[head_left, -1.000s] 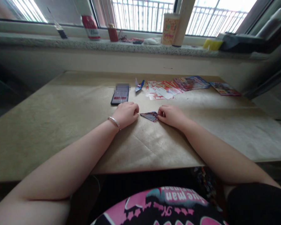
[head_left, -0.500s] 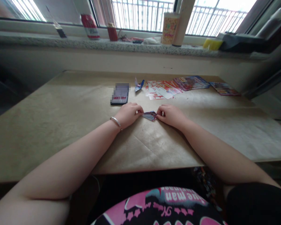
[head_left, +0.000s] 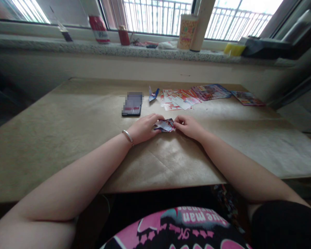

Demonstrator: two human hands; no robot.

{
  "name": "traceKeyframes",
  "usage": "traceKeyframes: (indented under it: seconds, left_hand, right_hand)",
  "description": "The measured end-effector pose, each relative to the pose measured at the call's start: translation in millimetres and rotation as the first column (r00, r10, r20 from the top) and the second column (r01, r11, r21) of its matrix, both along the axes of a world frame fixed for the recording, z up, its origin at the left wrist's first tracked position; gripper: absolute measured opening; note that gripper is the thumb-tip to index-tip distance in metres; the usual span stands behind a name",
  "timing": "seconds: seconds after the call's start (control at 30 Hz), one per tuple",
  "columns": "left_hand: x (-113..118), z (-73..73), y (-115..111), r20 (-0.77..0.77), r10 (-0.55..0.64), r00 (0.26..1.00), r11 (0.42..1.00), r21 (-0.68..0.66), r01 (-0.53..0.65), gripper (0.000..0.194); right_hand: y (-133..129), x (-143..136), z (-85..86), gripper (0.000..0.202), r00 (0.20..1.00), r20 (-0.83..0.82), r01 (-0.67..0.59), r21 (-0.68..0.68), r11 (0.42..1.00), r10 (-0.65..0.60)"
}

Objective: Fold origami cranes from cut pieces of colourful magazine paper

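Note:
A small folded piece of printed paper (head_left: 166, 125), grey-white with dark and red patches, lies between my hands just above the table. My left hand (head_left: 147, 128) holds its left end, fingers on the far side and thumb on the near side. My right hand (head_left: 184, 125) pinches the paper's right corner between thumb and fingertips. Farther back stands a blue and white folded paper crane (head_left: 153, 95), apart from both hands. Beyond my left hand lies a phone (head_left: 133, 103), its screen blurred.
Red-and-white printed sheets (head_left: 182, 99) lie overlapping at the back, beside colourful booklets (head_left: 211, 91) and another printed booklet (head_left: 247, 98). On the windowsill (head_left: 145, 51) stand a red can (head_left: 99, 29), a red bottle (head_left: 124, 35) and a patterned cup (head_left: 187, 31). The table's near edge runs before my body.
The folded paper has opened wider and shows more of its surface. My left fingers have spread from a pinch at its tip to around its left end. My right hand has barely moved.

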State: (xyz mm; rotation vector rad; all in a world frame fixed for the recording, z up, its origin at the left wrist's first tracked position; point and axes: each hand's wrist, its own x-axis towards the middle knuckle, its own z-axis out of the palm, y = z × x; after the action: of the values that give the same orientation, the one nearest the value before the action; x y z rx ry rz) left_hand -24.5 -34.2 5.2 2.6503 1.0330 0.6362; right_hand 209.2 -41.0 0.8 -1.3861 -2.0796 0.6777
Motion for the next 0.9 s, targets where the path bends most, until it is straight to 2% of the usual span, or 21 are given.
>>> traceKeyframes:
  seconds: [0.1, 0.27, 0.33, 0.4, 0.43, 0.5, 0.63, 0.7, 0.8, 0.9]
  left_hand:
    - [-0.6, 1.9, -1.8, 0.100, -0.051, 0.994, 0.999, -0.008, 0.052, 0.056]
    - [-1.1, 7.0, -6.8, 0.172, -0.180, 0.968, 0.984, 0.037, 0.176, 0.054]
    - [0.0, 6.9, -8.3, 0.188, -0.196, 0.963, 0.980, 0.064, 0.187, 0.044]
    - [1.8, 5.3, -8.5, 0.200, -0.175, 0.964, 0.984, 0.075, 0.163, 0.023]
    - [2.8, 4.2, -7.9, 0.203, -0.155, 0.967, 0.987, 0.069, 0.144, 0.016]
    - [4.4, 1.6, -5.7, 0.204, -0.107, 0.973, 0.994, 0.046, 0.099, 0.015]
    - [6.4, -3.0, 1.7, 0.194, 0.018, 0.981, 1.000, 0.018, -0.022, 0.018]
    - [7.3, -5.0, 5.4, 0.168, 0.070, 0.983, 0.996, 0.036, -0.077, 0.020]
    - [8.6, -7.4, 9.4, 0.088, 0.125, 0.988, 0.989, 0.069, -0.131, 0.022]
    - [9.6, -8.3, 10.7, -0.014, 0.147, 0.989, 0.986, 0.079, -0.145, 0.023]
  right_hand:
    - [2.4, 1.3, 0.1, 0.028, 0.979, -0.204, -0.053, -0.175, 0.983, 0.017]
    - [1.3, 1.3, 2.0, 0.038, 0.935, -0.355, -0.109, -0.317, 0.942, -0.011]
    - [0.8, 0.5, 2.2, 0.038, 0.927, -0.374, -0.118, -0.336, 0.934, -0.017]
    - [0.8, -0.7, 1.3, 0.038, 0.939, -0.345, -0.114, -0.329, 0.937, -0.007]
    - [0.9, -1.5, 0.4, 0.037, 0.950, -0.311, -0.103, -0.317, 0.943, -0.001]
    - [0.9, -3.8, -1.6, 0.033, 0.972, -0.237, -0.066, -0.256, 0.965, 0.004]
    - [-1.6, -9.0, -3.5, 0.020, 0.983, -0.177, 0.042, 0.008, 0.999, -0.040]
    - [-3.3, -10.5, -3.0, 0.021, 0.989, -0.145, 0.029, 0.120, 0.992, -0.012]
    - [-3.9, -10.8, -3.1, 0.017, 0.999, -0.021, -0.042, 0.218, 0.975, 0.047]
    - [-1.4, -10.1, -5.7, 0.012, 0.994, 0.110, -0.050, 0.294, 0.954, 0.018]
